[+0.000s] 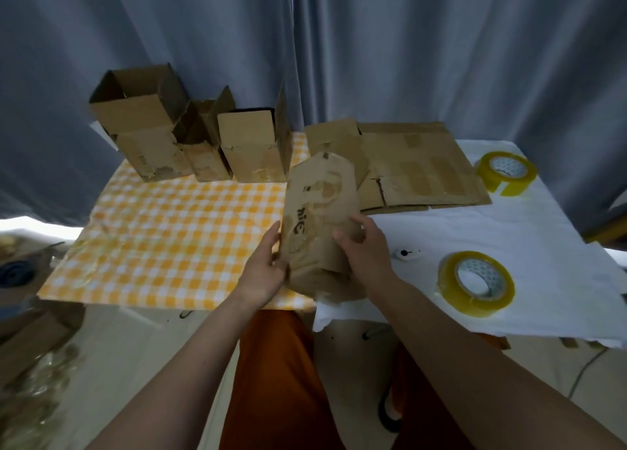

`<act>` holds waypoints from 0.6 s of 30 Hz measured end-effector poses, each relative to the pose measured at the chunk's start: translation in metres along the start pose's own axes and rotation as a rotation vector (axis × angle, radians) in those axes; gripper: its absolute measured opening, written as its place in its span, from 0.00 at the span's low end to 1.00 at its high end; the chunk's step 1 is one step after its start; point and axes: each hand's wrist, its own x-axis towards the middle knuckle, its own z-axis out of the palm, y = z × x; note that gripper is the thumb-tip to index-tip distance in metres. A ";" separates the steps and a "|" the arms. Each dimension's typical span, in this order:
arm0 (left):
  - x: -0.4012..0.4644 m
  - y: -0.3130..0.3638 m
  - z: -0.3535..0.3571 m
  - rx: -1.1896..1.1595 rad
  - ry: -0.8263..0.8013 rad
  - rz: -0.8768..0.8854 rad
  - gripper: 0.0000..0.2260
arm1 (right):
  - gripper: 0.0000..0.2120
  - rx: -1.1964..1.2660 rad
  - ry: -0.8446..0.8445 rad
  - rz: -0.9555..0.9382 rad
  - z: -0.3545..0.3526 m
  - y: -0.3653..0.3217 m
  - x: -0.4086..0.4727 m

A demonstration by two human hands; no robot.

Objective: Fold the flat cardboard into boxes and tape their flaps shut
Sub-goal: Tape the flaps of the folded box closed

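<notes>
Both hands hold worn cardboard box (319, 212) at frame centre, above table's near edge. Left hand (263, 270) at box's 8 o'clock side, fingers curled round its lower left edge. Right hand (364, 249) at 4 o'clock side, fingers wrapped over right face. Three folded boxes (203, 134) stand at 11 o'clock on yellow checked cloth (169, 232). Flat cardboard stack (417, 164) at 1 o'clock. Tape rolls: far tape roll (507, 173) at 2 o'clock, near tape roll (475, 283) at 4 o'clock on white cloth (543, 232).
</notes>
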 end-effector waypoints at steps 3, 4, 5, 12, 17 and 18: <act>-0.004 0.012 0.010 0.129 0.038 0.110 0.27 | 0.24 -0.060 -0.049 -0.055 0.009 -0.004 -0.009; -0.005 0.013 0.013 0.212 0.019 0.119 0.31 | 0.24 -0.042 -0.058 -0.072 0.010 -0.006 -0.011; -0.007 0.014 0.015 0.376 -0.003 0.108 0.39 | 0.24 -0.031 -0.072 -0.090 0.011 -0.008 -0.012; -0.014 0.001 0.018 0.737 0.195 0.128 0.38 | 0.16 -0.177 -0.096 -0.146 0.018 -0.001 -0.009; -0.023 -0.018 0.009 0.631 0.332 0.108 0.27 | 0.19 -0.578 -0.077 -0.226 0.017 0.019 0.003; -0.024 -0.021 0.009 0.563 0.360 0.097 0.24 | 0.20 -0.608 -0.116 -0.210 0.018 0.020 0.003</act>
